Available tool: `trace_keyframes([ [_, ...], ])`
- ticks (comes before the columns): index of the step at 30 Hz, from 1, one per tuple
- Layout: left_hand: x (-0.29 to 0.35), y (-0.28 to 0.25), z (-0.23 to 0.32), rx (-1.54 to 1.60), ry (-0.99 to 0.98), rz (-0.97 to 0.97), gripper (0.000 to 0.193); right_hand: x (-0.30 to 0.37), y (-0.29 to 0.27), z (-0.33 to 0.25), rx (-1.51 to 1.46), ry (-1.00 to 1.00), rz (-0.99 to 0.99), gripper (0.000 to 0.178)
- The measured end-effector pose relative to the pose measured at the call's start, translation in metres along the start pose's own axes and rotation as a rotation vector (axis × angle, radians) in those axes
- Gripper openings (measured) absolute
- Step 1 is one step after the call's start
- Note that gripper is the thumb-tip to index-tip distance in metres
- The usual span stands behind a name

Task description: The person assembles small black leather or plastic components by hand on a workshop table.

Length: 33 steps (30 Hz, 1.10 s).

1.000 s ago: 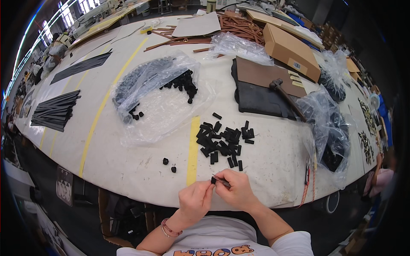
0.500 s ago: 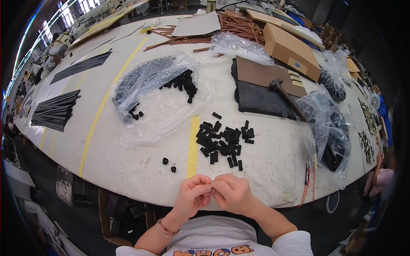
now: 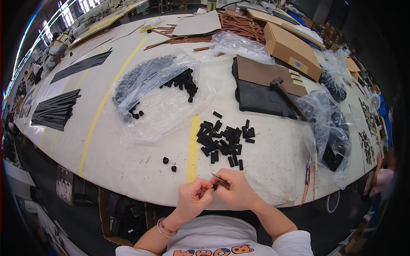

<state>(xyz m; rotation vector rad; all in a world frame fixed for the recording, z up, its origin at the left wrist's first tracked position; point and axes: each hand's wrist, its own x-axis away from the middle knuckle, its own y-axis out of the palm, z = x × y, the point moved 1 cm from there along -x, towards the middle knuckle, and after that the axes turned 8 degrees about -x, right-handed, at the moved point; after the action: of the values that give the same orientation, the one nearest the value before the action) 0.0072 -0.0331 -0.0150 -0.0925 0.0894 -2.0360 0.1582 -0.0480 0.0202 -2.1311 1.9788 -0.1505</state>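
Observation:
My two hands meet at the table's near edge. My left hand [image 3: 194,197] is closed in a pinch on a small black piece [image 3: 215,187], largely covered by the fingertips. Against it, my right hand [image 3: 235,190] grips a thin pointed metal tool [image 3: 220,179], its tip jutting out beyond the fingers; its exact kind is hidden. Just beyond the hands lies a loose pile of short black strips [image 3: 230,141]. Two small black loop-like pieces [image 3: 165,160] rest to the left, past the yellow line. More such small black pieces [image 3: 186,83] spill from a clear plastic bag [image 3: 149,123].
Bundles of long black strips [image 3: 55,109] lie at left. A hammer [image 3: 288,98] rests across a brown board [image 3: 260,72] and black slab at right. Behind stand a cardboard box [image 3: 290,49] and brown strips [image 3: 241,27]. Red-handled snips [image 3: 307,173] lie near the right edge.
My right fingers have shifted, and the metal tool's tip now points up and away. The small black piece now shows between my fingertips. Things on the table have not moved.

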Motion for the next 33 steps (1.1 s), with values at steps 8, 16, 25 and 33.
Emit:
trace_keyframes([
  [8,-0.003,-0.009,0.01,-0.128,0.072,-0.067,0.005,-0.002,-0.01,0.016,-0.59,0.358,-0.248,0.004],
  [16,-0.003,0.002,0.009,-0.469,0.374,0.149,0.01,-0.004,-0.005,0.007,-0.245,0.247,-0.179,0.005],
  [25,-0.01,-0.01,-0.004,0.353,-0.143,0.044,0.005,-0.003,-0.001,-0.011,-0.128,0.141,-0.092,0.013],
  [33,-0.015,-0.01,0.008,0.713,-0.405,-0.055,0.011,0.003,-0.01,0.008,-0.279,0.379,-0.267,0.014],
])
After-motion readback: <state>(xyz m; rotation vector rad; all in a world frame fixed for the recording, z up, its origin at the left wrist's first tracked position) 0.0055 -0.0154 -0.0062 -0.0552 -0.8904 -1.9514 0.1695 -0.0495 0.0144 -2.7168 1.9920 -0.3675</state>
